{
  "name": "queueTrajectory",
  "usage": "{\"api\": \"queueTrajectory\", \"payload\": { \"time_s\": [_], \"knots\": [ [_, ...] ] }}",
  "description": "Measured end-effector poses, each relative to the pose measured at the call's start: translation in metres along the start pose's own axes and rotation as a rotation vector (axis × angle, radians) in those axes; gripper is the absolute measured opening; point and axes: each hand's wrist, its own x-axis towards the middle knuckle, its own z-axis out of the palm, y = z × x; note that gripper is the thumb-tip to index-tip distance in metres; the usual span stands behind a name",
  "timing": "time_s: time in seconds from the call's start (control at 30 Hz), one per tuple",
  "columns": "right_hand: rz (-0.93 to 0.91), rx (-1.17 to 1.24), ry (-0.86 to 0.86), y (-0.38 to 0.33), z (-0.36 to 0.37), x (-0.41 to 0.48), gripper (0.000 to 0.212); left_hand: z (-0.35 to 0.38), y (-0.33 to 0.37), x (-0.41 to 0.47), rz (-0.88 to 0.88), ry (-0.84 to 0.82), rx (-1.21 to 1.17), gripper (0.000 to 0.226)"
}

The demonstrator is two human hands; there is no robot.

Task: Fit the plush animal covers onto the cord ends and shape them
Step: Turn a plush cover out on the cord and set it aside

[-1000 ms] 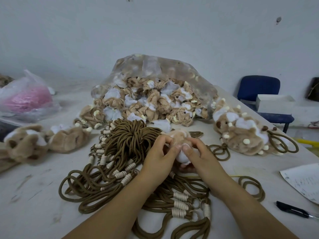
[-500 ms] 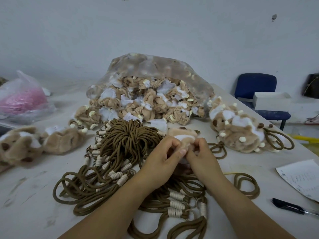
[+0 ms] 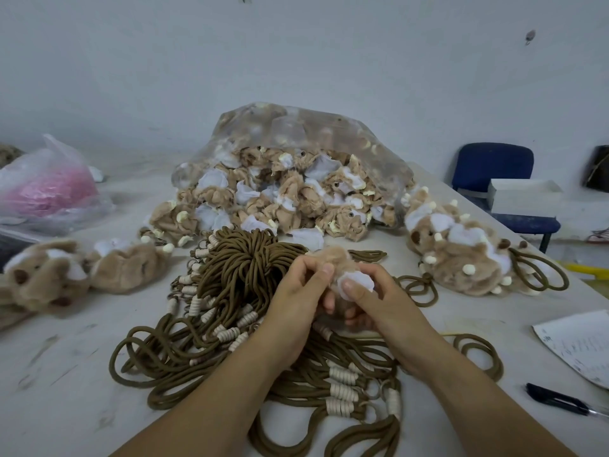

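Observation:
A tan plush cover (image 3: pixel 339 258) with a white patch sits between both my hands above the pile of brown cords (image 3: pixel 250 268). My left hand (image 3: pixel 296 298) pinches its left side with thumb and fingers. My right hand (image 3: pixel 379 301) grips it from the right, thumb pressed on the white patch. The cord end inside the cover is hidden. Loose covers spill from a clear plastic bag (image 3: pixel 296 133) behind the cords. Finished plush animals (image 3: pixel 461 258) with cord loops lie at the right.
More plush pieces (image 3: pixel 66 275) lie at the left, by a bag of pink material (image 3: pixel 49 189). A paper sheet (image 3: pixel 576 341) and a black pen (image 3: pixel 557 399) lie at the right table edge. A blue chair (image 3: pixel 494 166) holding a white box stands beyond.
Both hands keep working the same cover; the white patch has turned under my right thumb and the hands have shifted slightly.

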Motion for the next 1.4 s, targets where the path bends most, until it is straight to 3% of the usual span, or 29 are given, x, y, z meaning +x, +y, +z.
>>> {"api": "queueTrajectory", "payload": {
  "time_s": [0.13, 0.3, 0.4, 0.5, 0.57, 0.73, 0.97, 1.17, 1.27, 1.4],
  "knots": [
    [0.019, -0.079, 0.103, -0.001, 0.001, 0.002, 0.016, 0.003, 0.001, -0.004, 0.082, -0.014, 0.302, 0.015],
    [-0.048, -0.509, 0.336, 0.002, 0.004, 0.007, 0.021, 0.010, -0.003, -0.005, 0.294, -0.050, 0.676, 0.010],
    [-0.023, -0.455, 0.287, 0.002, 0.002, 0.008, 0.017, 0.009, -0.002, -0.005, 0.193, -0.003, 0.517, 0.011],
    [0.060, -0.067, 0.093, -0.002, 0.002, 0.004, 0.036, 0.004, -0.002, -0.001, 0.049, 0.079, 0.254, 0.016],
    [0.083, 0.130, 0.050, -0.004, 0.002, 0.004, 0.047, 0.002, -0.002, 0.001, 0.000, 0.108, 0.087, 0.016],
    [0.094, 0.164, -0.031, -0.002, 0.000, 0.000, 0.031, 0.001, 0.000, 0.003, -0.044, 0.065, -0.094, 0.016],
    [0.108, -0.033, 0.028, -0.003, -0.002, 0.002, 0.021, 0.001, -0.002, -0.003, 0.063, -0.025, 0.221, 0.014],
    [-0.092, -0.667, 0.350, 0.002, 0.004, 0.007, 0.021, 0.010, -0.004, -0.005, 0.247, -0.085, 0.559, 0.012],
    [-0.069, -0.532, 0.339, 0.003, 0.000, 0.010, 0.018, 0.008, -0.004, -0.004, 0.187, -0.046, 0.561, 0.011],
    [0.004, -0.250, 0.295, 0.000, -0.004, 0.008, 0.021, 0.007, -0.005, -0.001, 0.070, -0.089, 0.495, 0.035]
  ]
}}
